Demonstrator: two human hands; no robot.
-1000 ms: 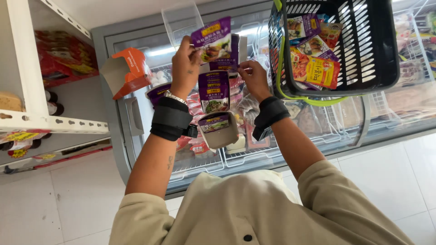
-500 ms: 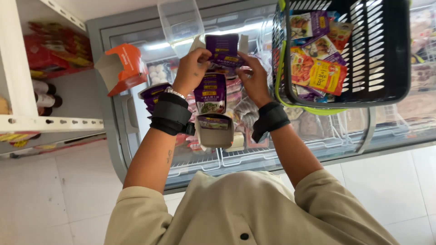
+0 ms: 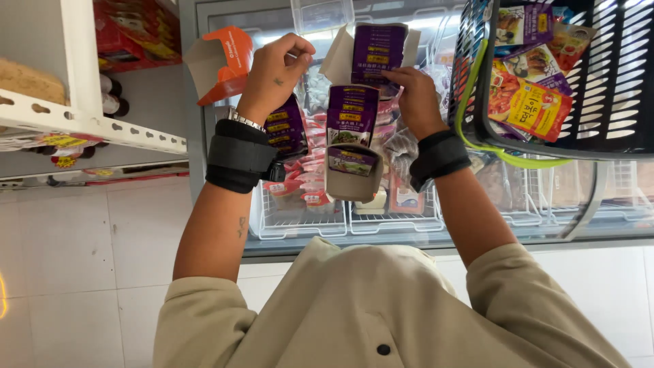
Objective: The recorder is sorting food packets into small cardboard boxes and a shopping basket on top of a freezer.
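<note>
Your right hand (image 3: pixel 415 95) pinched a purple foil pouch (image 3: pixel 376 54) at top centre; your left hand (image 3: pixel 276 68) closed empty-fingered; the black plastic basket (image 3: pixel 613 82) already held several packets

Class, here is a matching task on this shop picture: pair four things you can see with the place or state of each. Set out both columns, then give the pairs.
Things:
1. purple sachet
2. black basket
3. orange carton
4. white shelf

Places or states:
A. at the far left edge, with perforated rails
B. pinched at its top by the right hand
C. at the upper right, filled with colourful packets
D. open-flapped, just left of the left hand

Pairs: 1-B, 2-C, 3-D, 4-A
</note>
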